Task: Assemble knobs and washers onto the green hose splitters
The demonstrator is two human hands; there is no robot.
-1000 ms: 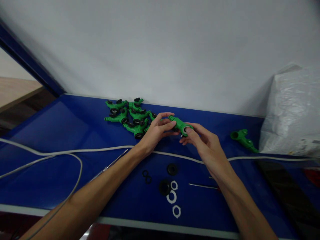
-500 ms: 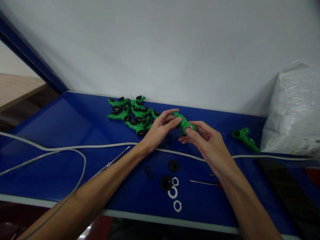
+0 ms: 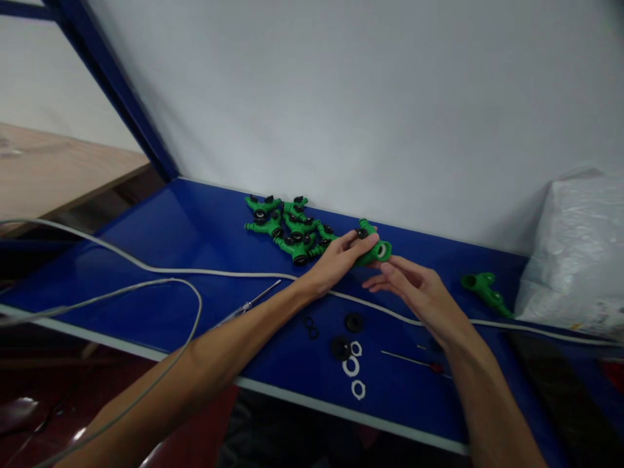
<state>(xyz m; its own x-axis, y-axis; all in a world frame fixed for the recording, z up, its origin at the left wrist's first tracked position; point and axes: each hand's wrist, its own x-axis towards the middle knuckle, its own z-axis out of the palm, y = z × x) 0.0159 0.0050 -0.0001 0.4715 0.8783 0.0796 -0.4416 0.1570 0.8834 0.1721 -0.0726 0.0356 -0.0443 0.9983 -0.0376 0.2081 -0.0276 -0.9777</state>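
My left hand (image 3: 338,259) grips a green plastic Y-shaped hose splitter (image 3: 369,256), thumb on top, above the blue table. Its wide mouth, with a white ring inside, faces right, and a black valve knob (image 3: 361,233) shows at its far side. Beside that mouth is my right hand (image 3: 414,285), fingers extended and apart, holding nothing; whether a fingertip touches the splitter I cannot tell. Several green splitters with black knobs (image 3: 297,249) lie grouped to the left of my left hand. Another green body (image 3: 485,292) without visible knobs rests to the right.
Nearer the front edge lie black rings (image 3: 341,348), white washers (image 3: 358,389) and small black O-rings (image 3: 311,328). A screwdriver (image 3: 409,359) lies by my right forearm, another tool (image 3: 251,302) by my left. A white cable (image 3: 234,273) crosses the table. A plastic-wrapped package (image 3: 575,253) stands right.
The view has shifted left. The splitter has turned so its mouth faces more towards me. My right thumb has come off the mouth, and that hand has drawn slightly away.
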